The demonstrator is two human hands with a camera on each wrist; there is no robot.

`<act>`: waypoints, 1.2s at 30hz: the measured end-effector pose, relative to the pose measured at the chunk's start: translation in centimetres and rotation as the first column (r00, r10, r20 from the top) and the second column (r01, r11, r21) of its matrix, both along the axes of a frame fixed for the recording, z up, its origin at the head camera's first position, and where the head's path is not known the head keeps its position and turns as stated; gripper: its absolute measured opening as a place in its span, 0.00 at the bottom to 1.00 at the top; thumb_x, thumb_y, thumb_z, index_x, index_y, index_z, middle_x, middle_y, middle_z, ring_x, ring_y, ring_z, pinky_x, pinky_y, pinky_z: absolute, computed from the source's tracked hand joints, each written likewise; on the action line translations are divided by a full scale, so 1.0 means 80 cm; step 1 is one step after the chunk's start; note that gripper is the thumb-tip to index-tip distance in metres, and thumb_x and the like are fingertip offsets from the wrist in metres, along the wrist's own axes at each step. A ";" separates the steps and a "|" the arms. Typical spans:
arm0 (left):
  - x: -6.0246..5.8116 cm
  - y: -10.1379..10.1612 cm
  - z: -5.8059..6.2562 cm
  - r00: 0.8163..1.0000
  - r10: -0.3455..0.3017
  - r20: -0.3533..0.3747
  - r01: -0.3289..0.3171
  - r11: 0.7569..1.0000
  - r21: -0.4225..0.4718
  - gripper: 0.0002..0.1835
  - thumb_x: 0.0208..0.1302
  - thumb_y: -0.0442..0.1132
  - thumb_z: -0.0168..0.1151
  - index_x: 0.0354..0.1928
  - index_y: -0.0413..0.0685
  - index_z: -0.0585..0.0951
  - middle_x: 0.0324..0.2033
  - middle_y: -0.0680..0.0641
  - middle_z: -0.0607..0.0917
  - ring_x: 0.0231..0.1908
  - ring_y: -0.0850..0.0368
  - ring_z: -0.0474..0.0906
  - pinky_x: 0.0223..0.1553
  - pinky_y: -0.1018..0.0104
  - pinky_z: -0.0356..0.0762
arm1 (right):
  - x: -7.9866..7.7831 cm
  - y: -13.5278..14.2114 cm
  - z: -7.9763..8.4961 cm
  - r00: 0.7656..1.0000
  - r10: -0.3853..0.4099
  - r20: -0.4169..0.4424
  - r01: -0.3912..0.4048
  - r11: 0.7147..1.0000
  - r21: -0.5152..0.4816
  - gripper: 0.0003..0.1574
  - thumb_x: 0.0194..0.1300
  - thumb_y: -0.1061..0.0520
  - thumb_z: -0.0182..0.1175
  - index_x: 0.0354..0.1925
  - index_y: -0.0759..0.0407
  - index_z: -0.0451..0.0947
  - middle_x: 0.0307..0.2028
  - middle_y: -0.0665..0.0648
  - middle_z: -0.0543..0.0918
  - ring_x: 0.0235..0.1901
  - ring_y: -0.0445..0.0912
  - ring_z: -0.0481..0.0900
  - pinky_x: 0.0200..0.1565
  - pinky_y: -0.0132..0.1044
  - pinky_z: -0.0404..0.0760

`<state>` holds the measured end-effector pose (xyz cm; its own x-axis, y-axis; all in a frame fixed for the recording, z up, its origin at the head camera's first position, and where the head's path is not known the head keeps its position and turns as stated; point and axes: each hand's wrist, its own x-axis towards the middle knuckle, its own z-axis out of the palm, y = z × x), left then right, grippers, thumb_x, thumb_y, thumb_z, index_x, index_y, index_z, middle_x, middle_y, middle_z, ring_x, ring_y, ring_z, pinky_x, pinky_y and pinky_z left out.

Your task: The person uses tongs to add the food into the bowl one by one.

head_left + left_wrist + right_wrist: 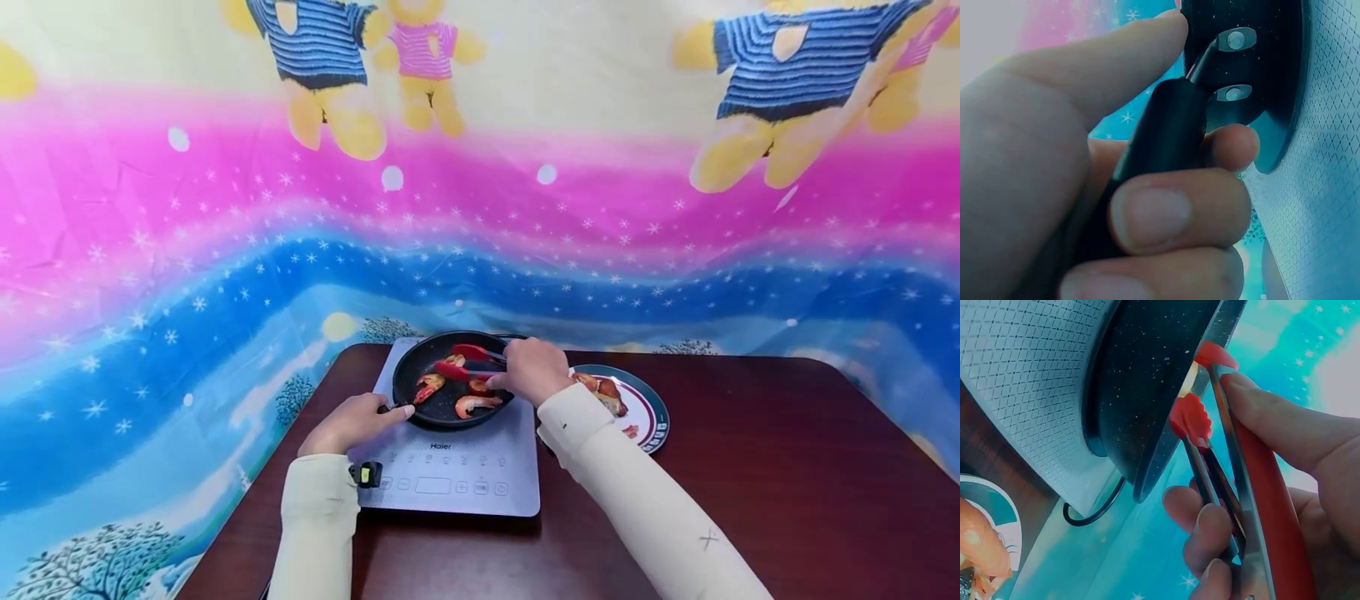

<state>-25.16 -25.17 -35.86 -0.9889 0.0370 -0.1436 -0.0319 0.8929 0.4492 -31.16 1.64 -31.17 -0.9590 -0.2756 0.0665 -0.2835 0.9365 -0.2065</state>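
A black frying pan (pixel 442 414) sits on a silver induction cooktop (pixel 487 450), with several shrimp (pixel 477 405) and other browned food pieces inside. My left hand (pixel 360 423) grips the pan's black handle (pixel 1166 125), fingers wrapped round it and thumb stretched toward the pan wall. My right hand (pixel 534 369) holds metal tongs (pixel 1254 487) with red grips and red tips (pixel 452 367). The tips reach over the pan's far side, spread apart, around a pale yellowish piece of food (pixel 456 360). In the right wrist view, that piece is partly hidden behind the pan rim.
Right of the cooktop stands a plate (pixel 658 408) with a green and red rim, bearing cooked food (pixel 607 392). A dark wooden table (pixel 750 467) carries everything. A black cord (pixel 1094 519) loops beside the cooktop. A printed cloth (pixel 480 217) hangs behind the table.
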 end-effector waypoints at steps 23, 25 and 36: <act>0.002 -0.002 -0.002 0.999 -0.035 0.001 0.035 0.999 -0.002 0.30 0.65 0.65 0.53 0.44 0.43 0.80 0.32 0.47 0.81 0.32 0.54 0.74 0.35 0.56 0.71 | 0.052 0.181 -0.022 1.000 -0.014 0.020 0.019 0.942 -0.335 0.52 0.49 0.28 0.68 0.61 0.58 0.73 0.40 0.58 0.82 0.36 0.50 0.76 0.34 0.43 0.76; 0.002 -0.003 -0.001 0.999 -0.033 0.010 0.033 0.999 -0.004 0.30 0.65 0.64 0.53 0.44 0.43 0.80 0.32 0.47 0.80 0.32 0.53 0.74 0.35 0.57 0.71 | 0.059 0.205 -0.024 0.999 -0.027 0.025 0.034 0.940 -0.339 0.54 0.49 0.27 0.67 0.62 0.60 0.72 0.46 0.62 0.81 0.40 0.52 0.76 0.36 0.44 0.78; -0.002 0.001 0.000 0.999 -0.043 0.033 0.044 0.999 -0.015 0.29 0.66 0.64 0.53 0.38 0.42 0.79 0.25 0.46 0.76 0.29 0.53 0.72 0.33 0.59 0.68 | 0.071 0.294 -0.028 0.988 -0.132 0.083 0.151 0.943 -0.296 0.57 0.53 0.27 0.63 0.66 0.65 0.67 0.52 0.71 0.76 0.45 0.59 0.72 0.37 0.50 0.78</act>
